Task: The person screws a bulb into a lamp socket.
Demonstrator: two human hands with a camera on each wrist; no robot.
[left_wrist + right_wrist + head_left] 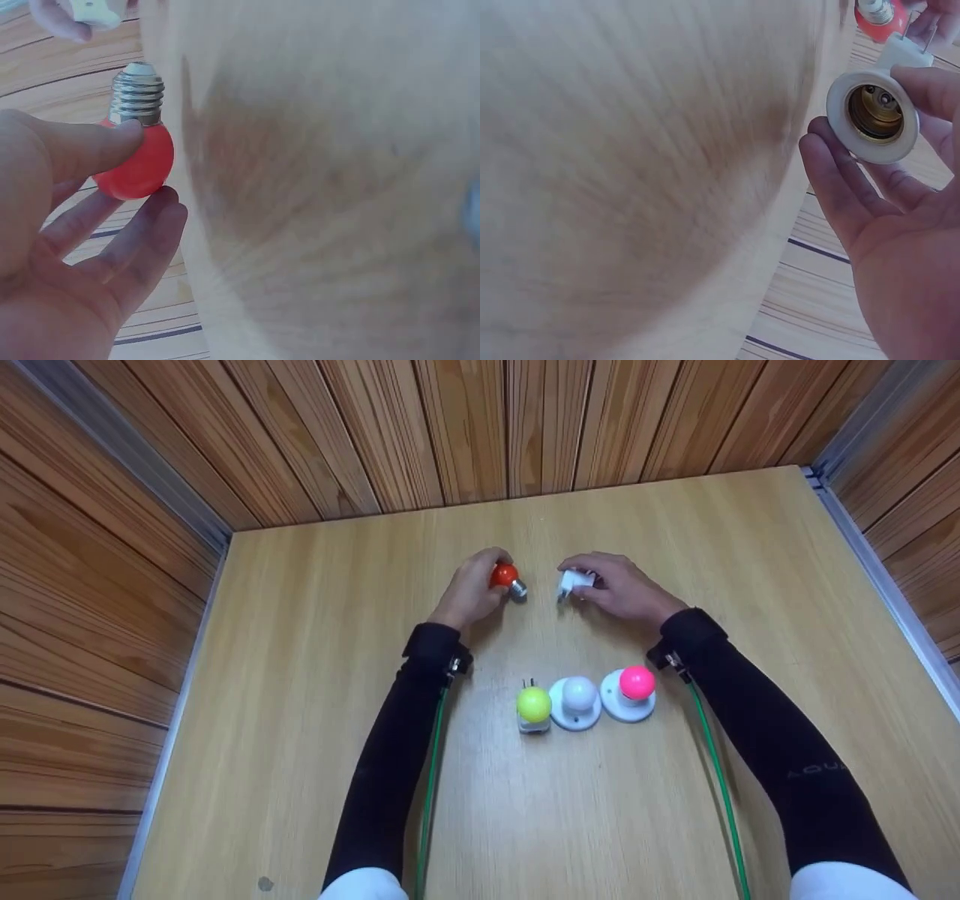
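Observation:
Between thumb and fingers my left hand [472, 589] holds a red light bulb [139, 161], its metal screw base [136, 94] pointing away from the palm. My right hand [619, 585] grips a white plug-in bulb socket [874, 116]; the right wrist view shows its round threaded opening, with nothing screwed in, and two metal prongs [930, 36]. Bulb and socket are apart, a short gap between them, over the far half of the table.
Nearer on the table [315, 735] stand a yellow-green bulb [534, 704] on a plug-in socket, a white bulb [579, 693] and a pink bulb [637, 682] on round white bases. Green cables [716, 772] run along both forearms. Wood-panelled walls [465, 427] border the table.

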